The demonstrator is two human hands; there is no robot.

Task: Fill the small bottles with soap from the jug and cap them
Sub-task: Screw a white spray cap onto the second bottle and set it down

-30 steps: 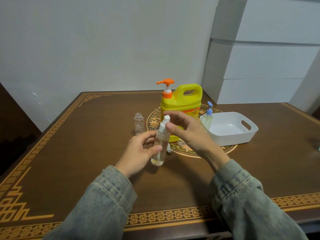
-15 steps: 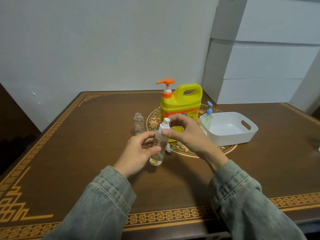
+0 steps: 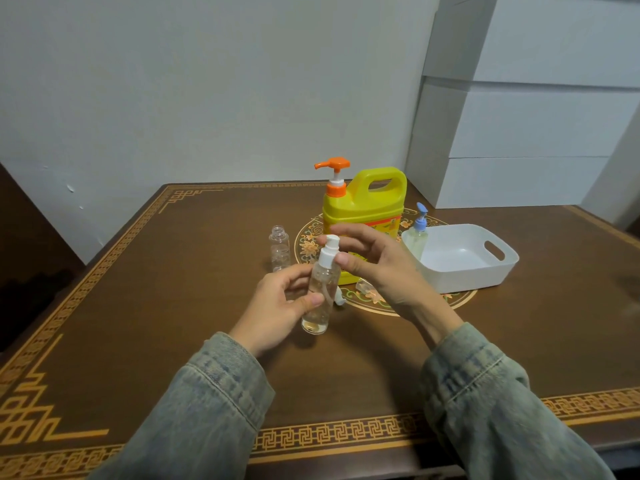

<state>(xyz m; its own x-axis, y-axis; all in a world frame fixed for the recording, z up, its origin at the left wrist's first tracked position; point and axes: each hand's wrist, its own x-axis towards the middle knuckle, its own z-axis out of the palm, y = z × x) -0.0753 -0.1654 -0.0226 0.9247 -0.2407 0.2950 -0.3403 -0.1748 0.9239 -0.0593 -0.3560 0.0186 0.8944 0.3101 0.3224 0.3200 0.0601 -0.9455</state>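
My left hand (image 3: 277, 306) grips a clear spray bottle (image 3: 320, 299) by its body, tilted slightly, above the table. My right hand (image 3: 377, 268) pinches the bottle's white spray cap (image 3: 329, 251) between thumb and fingers. Behind them stands the yellow soap jug (image 3: 367, 209) with an orange pump. An uncapped small clear bottle (image 3: 279, 247) stands to the left of the jug. A small bottle with a blue pump (image 3: 416, 233) stands in the white tray (image 3: 485, 271).
The brown table (image 3: 173, 306) has a gold border and a round floral medallion under the jug. A small white cap piece (image 3: 340, 299) and a clear piece (image 3: 363, 288) lie near the jug's base, partly hidden. White boxes (image 3: 519, 133) are stacked at the back right.
The bottle has stayed in my left hand while my right hand's fingers have shifted round the white cap; the bottle sits slightly lower and more to the left than one second ago.
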